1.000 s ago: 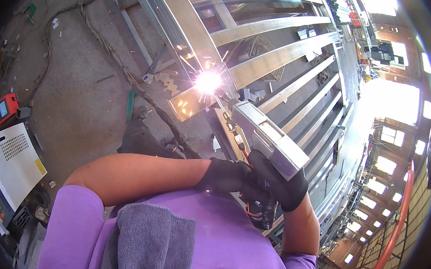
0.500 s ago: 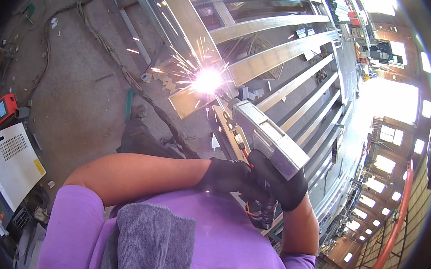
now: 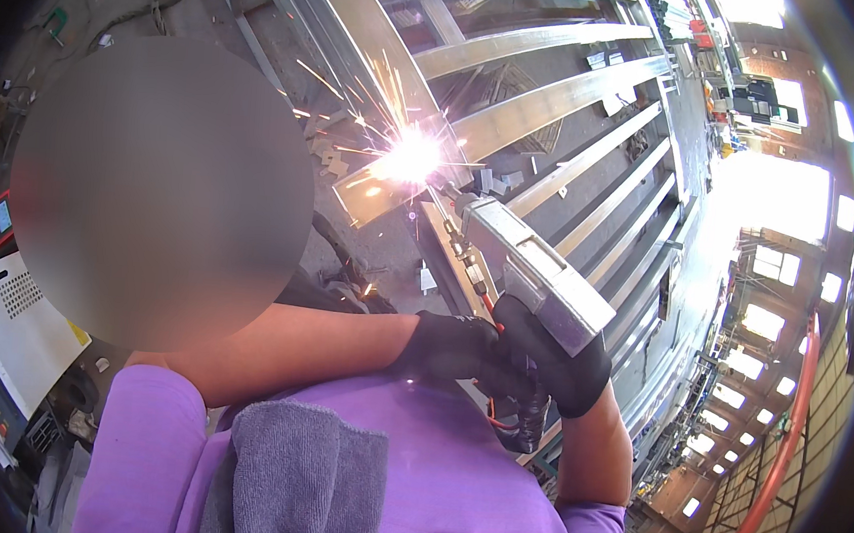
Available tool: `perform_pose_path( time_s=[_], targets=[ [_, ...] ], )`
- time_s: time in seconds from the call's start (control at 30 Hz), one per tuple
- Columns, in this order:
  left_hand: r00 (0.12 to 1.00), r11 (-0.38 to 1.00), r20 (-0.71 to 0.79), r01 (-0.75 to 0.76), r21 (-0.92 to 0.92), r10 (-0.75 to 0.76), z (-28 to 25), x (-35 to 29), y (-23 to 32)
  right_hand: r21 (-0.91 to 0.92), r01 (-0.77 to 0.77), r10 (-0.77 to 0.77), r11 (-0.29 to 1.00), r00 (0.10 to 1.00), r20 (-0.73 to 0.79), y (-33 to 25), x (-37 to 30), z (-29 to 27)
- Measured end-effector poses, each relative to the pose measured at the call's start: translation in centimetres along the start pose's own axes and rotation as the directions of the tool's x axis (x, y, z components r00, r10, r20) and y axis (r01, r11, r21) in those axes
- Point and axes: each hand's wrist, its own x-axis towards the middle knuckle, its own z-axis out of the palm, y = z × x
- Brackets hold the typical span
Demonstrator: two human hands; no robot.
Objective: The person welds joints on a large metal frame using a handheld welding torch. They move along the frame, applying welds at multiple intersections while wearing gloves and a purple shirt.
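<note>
A silver boxy welding gun [image 3: 536, 271] points up and left, its nozzle at a white glare [image 3: 412, 157] that throws orange sparks. The glare sits on the metal frame [image 3: 400, 81], near the end of a wide flat tube, and hides the joint there. My right hand [image 3: 564, 365], in a black glove, is closed around the gun's handle. Against it, my left hand [image 3: 461, 353], also black-gloved, wraps round the lower handle, its fingertips partly hidden. A black cable [image 3: 530, 422] hangs below both hands.
Parallel metal bars [image 3: 567, 103] of the frame stretch away to the right. At the left stands a white machine [image 3: 22, 322] with lit green buttons, a red-edged screen unit [image 3: 2, 217] on top. A blurred round patch covers the floor at left. Offcuts [image 3: 497, 182] lie under the frame.
A large blurred round shape has come in at the left, covering floor and part of the machine. The spark spray has changed shape; both hands and the gun are almost unmoved.
</note>
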Motion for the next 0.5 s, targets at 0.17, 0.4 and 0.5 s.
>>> perform_pose_path(
  time_s=[0.17,0.4,0.5],
  targets=[
    [1.0,0.995,0.01,-0.006,-0.095,0.007,0.3,0.1,-0.1,0.082,-0.063,0.064,0.995,0.998,-0.006,0.2,-0.5,0.2],
    [0.977,0.976,0.001,-0.213,-0.031,0.213,0.6,-1.1,0.5,-0.05,0.127,-0.129,0.991,0.991,-0.044,0.8,-0.6,0.5],
    [0.979,0.978,0.024,-0.203,0.044,0.202,0.4,-0.8,-0.2,-0.03,0.104,-0.105,0.994,0.994,-0.041,0.7,-0.7,0.5]
  ],
)
